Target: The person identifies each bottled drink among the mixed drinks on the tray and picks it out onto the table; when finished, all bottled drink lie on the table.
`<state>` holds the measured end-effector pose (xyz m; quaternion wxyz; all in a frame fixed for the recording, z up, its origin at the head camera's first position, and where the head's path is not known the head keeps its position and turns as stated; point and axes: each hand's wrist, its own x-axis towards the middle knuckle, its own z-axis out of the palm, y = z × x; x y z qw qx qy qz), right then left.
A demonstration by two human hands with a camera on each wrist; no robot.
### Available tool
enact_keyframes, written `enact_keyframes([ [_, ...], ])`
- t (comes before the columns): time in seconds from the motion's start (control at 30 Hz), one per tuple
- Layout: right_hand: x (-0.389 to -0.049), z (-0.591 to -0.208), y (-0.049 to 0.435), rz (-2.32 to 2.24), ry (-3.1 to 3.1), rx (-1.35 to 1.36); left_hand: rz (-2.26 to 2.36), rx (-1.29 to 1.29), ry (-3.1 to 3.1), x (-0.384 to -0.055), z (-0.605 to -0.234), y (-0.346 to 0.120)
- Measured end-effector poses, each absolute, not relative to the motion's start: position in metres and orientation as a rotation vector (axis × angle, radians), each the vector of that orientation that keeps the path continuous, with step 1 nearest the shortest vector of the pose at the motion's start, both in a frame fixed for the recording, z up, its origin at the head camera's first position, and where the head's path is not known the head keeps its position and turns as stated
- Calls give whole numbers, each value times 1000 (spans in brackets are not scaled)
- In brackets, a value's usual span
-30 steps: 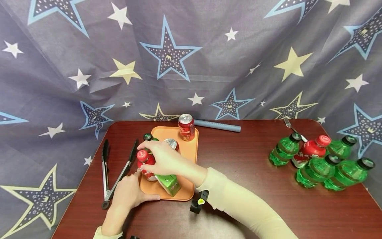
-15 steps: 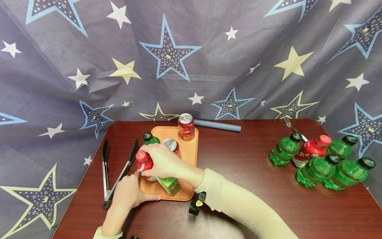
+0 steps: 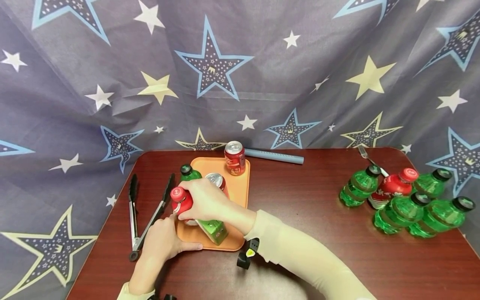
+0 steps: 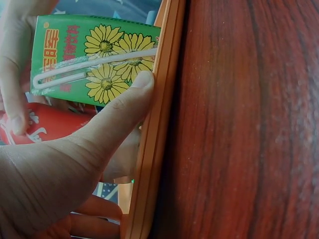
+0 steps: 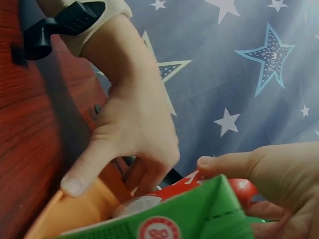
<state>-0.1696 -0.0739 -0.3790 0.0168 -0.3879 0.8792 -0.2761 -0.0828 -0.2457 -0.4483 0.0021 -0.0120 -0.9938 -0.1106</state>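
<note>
In the head view my right hand [image 3: 206, 202] grips a red bottle [image 3: 181, 204] with a red cap, its thumb and fingers on either side of the upper part. The bottle is at the left side of an orange tray [image 3: 240, 187]. My left hand [image 3: 163, 237] holds the tray's near left corner; its thumb [image 4: 114, 112] lies on the near rim in the left wrist view. A green drink carton [image 3: 214, 232] leans beside the bottle, a straw on its side [image 4: 94, 59]. Also on the tray are a green bottle [image 3: 190, 173] and two red cans [image 3: 235, 160], one partly hidden.
Black-tipped tongs [image 3: 159, 208] lie spread left of the tray. A blue-grey rod [image 3: 275, 156] lies at the table's back edge. At the right are several green bottles [image 3: 360, 186], another red bottle [image 3: 393, 189] and a fork [image 3: 369, 160].
My right hand's fingers have drawn in round the red bottle, which has shifted slightly left. More of the green bottle behind now shows. The left hand has stayed in place.
</note>
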Motion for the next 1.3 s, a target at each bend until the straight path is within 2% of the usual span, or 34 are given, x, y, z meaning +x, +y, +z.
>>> enact_keyframes([
  [0.23,-175,-359,-63,-901,2792,-1169,-357,-46,-3119,-85,-449,-247],
  [0.8,-191,-307,-7,-1423,2612,-1149,-389,-12,-3163,-84,-448,-248],
  [0.93,-191,-299,10,-1426,2665,-1194,-372,-5,-3165,-84,-449,-248],
  [1.3,-194,-288,76,-1322,2948,-1050,-339,-23,-3150,-84,-452,-247],
])
